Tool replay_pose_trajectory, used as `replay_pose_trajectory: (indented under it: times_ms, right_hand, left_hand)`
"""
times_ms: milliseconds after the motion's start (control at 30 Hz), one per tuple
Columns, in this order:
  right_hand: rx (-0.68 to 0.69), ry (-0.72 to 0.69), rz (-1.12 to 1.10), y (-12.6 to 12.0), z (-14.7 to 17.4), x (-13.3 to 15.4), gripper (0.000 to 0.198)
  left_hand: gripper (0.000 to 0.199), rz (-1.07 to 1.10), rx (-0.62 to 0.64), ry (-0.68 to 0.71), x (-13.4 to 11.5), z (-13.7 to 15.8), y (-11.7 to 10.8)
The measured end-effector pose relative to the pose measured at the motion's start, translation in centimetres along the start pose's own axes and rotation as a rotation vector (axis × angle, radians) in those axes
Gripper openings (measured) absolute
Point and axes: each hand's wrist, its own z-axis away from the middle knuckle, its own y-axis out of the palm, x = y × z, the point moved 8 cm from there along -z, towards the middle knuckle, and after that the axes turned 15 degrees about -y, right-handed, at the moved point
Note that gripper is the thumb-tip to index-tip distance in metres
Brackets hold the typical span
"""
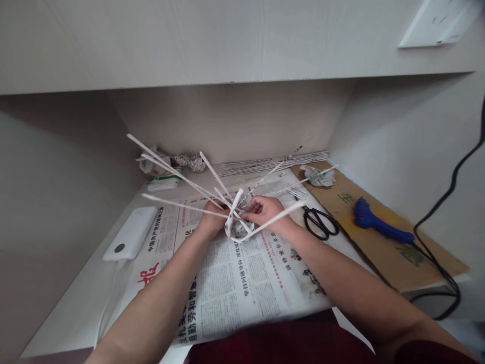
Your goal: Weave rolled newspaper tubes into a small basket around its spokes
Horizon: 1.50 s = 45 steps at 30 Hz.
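Paper-rod frame (239, 231) sits over newspaper (227, 283) on bench (81, 308), rods (182, 206) splayed outward. Right hand (267, 210) pinches frame near rim; left hand (213, 216) at frame's left side, grip hidden, cannot tell. Step judged as weaving rods; next move likely calls for steadied base.

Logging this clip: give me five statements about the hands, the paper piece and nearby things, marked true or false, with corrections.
1. The left hand and right hand are both at the paper-strip piece. True.
2. The black scissors lie left of both hands. False: the scissors lie to their right.
3. Printed newspaper lies beneath the paper-strip piece. True.
4. The glue gun is mainly white. False: the glue gun is mainly blue.
5. Brown cardboard lies under the glue gun. True.
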Motion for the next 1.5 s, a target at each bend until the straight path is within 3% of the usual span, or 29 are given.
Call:
replay_pose_trajectory:
  times_ms: [167, 300, 467, 700, 900, 1000, 1100, 1200, 1367, 1500]
  right_hand:
    - [-0.021, -0.117, -0.015, 0.3, 0.0, 1.4, 0.011]
    - [-0.181, -0.003, -0.103, -0.5, 0.1, 0.5, 0.019]
    - [-0.304, 0.172, -0.388, 0.2, 0.2, -1.5, 0.024]
    - [-0.507, 0.185, -0.603, -0.1, 0.3, -2.2, 0.026]
    - [-0.436, 0.248, -0.649, 0.7, 0.3, -2.7, 0.03]
    - [-0.373, 0.22, -0.567, 0.8, 0.3, -2.0, 0.025]
    - [-0.307, 0.21, -0.491, 1.0, 0.4, -1.4, 0.022]
    - [-0.27, 0.235, -0.564, 1.6, 0.5, -1.3, 0.023]
    - [-0.4, 0.376, -0.556, 1.3, 1.3, -2.4, 0.024]
    - [-0.433, 0.375, -0.545, 1.3, 1.4, -2.6, 0.023]
  left_hand:
    - [0.018, 0.033, 0.051, 0.008, -0.3, 0.5, 0.8]
    - [0.02, 0.071, -0.024, 0.025, -0.6, 0.6, 0.1]
    - [0.025, 0.119, -0.022, 0.012, -0.5, 0.6, 0.2]
    - [0.027, 0.242, -0.02, 0.043, -0.2, 0.1, 0.2]
    - [0.021, 0.064, -0.015, 0.132, -0.8, 0.3, 0.3]
    - [0.017, -0.003, -0.051, 0.155, -1.4, 0.8, 0.3]
    - [0.021, -0.034, -0.106, 0.136, -1.7, 1.1, -0.1]
    - [0.024, -0.062, -0.128, 0.106, -1.7, 1.2, -0.3]
    - [0.025, -0.058, -0.066, 0.099, -1.6, 1.4, 0.2]
    - [0.022, -0.034, -0.079, 0.062, -1.4, 1.3, 0.1]
